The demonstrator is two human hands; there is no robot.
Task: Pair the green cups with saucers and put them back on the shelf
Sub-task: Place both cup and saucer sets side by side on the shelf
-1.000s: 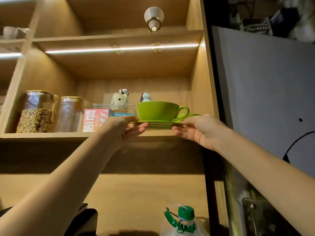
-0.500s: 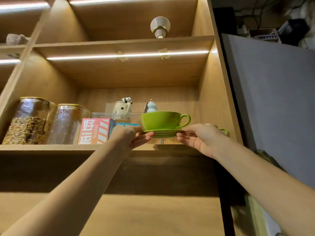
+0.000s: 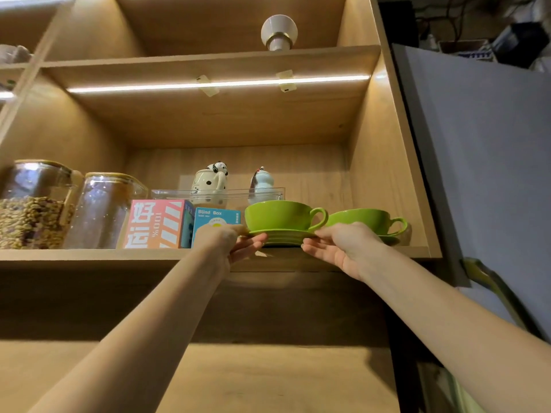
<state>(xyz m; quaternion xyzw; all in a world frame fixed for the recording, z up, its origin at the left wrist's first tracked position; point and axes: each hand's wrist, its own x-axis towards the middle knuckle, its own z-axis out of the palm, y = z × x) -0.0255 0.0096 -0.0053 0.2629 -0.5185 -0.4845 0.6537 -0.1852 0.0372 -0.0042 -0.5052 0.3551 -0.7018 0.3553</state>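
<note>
On the shelf (image 3: 89, 254) front lip, right of the Blind Box carton (image 3: 217, 220): one green cup (image 3: 280, 215) on its saucer (image 3: 281, 235), handle pointing right. I have my left hand (image 3: 231, 242) pinching the saucer's left rim and my right hand (image 3: 340, 244) pinching its right rim, fingers curled beneath.

Change since a second ago: the pair has come forward and down from mid-air to the board; the saucer's underside now looks to be touching it or nearly so. A second green cup (image 3: 365, 220) on its own saucer (image 3: 389, 239), hidden by my right hand before, stands just right of the carried pair, near the cabinet side wall (image 3: 384, 174).

Judgement: placement nearly done; both pairs are then shelved.

Room: tight. Carton close on the left, second cup's rim just beside the first cup's handle. The saucer sits at the lip, so it wants a push inward. Behind stands a clear tray (image 3: 217, 193) with figurines.
</note>
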